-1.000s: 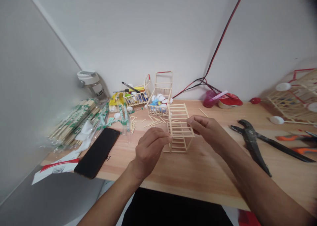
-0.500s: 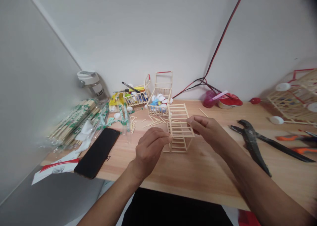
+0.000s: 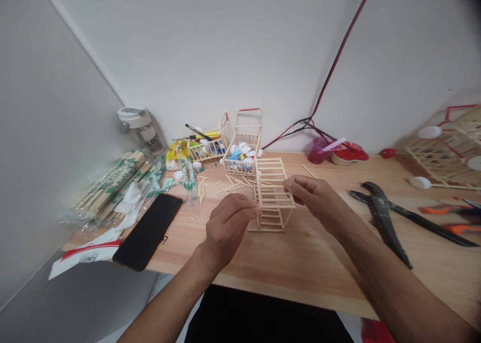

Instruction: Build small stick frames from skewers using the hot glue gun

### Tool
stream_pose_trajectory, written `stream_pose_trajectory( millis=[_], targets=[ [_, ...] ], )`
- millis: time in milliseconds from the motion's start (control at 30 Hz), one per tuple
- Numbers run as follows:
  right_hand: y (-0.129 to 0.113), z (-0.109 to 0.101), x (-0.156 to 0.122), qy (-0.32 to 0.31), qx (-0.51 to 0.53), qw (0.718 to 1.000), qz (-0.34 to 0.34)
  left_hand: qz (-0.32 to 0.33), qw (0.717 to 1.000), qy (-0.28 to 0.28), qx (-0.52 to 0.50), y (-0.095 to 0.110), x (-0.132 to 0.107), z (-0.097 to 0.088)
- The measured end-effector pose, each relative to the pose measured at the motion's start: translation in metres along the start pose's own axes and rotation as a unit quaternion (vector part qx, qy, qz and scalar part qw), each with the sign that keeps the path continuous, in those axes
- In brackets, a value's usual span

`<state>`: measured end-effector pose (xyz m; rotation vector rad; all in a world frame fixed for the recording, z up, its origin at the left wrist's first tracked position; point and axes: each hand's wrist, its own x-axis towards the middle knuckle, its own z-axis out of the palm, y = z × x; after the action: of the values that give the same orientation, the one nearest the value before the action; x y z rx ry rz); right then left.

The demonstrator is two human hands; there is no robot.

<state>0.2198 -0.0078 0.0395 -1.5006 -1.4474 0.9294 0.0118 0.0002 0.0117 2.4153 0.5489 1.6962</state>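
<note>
A small frame built of thin wooden sticks [image 3: 271, 193] stands on the wooden table [image 3: 300, 253], just beyond both hands. My left hand [image 3: 227, 225] is closed in a pinch on the frame's left edge. My right hand [image 3: 315, 198] is closed on its right side, fingertips on an upper rail. The frame is upright, with ladder-like rungs on its sides.
A black phone [image 3: 148, 230] lies at the left front. Packs of chopsticks [image 3: 112, 188] and a jar [image 3: 141, 127] sit at the left. Two stick baskets [image 3: 242, 142] with bottle caps stand behind. Black pliers [image 3: 383, 218] and cutters lie right; another stick model [image 3: 447, 147] at far right.
</note>
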Motion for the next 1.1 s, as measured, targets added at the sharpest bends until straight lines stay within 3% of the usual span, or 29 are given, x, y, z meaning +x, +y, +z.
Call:
stream_pose_trajectory(
  millis=[1100],
  targets=[
    [0.0034, 0.0008, 0.0010, -0.002, 0.000, 1.000, -0.008, 0.001, 1.000, 0.006, 0.008, -0.0013, -0.0011, 0.0009]
  ],
)
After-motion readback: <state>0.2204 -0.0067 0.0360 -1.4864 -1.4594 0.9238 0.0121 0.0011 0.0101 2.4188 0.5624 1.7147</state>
